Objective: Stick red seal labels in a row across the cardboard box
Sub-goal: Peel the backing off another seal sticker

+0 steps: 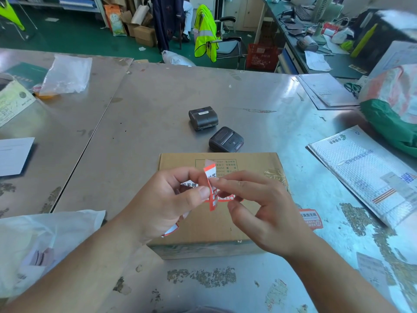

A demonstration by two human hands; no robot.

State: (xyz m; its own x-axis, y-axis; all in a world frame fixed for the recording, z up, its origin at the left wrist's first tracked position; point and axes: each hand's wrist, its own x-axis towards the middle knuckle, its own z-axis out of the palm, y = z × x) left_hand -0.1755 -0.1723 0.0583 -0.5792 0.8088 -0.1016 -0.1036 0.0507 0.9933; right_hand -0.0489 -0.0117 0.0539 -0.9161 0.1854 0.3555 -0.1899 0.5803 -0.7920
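Single view, head-worn, wide-angle. Looks forward and steeply down onto the metal bench (140, 114) from the person's own standpoint at its near edge. Close in: both forearms enter from the bottom corners, the cardboard box (178, 162) sits centre-low. Far edge of frame takes in green floor (74, 39) and cluttered room beyond. Edges bow strongly.

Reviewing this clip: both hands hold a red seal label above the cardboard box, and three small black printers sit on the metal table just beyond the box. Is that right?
Not quite. The head view shows two small black printers beyond the cardboard box, not three. The rest holds: the left hand and right hand hold a red seal label above the box on the metal table.
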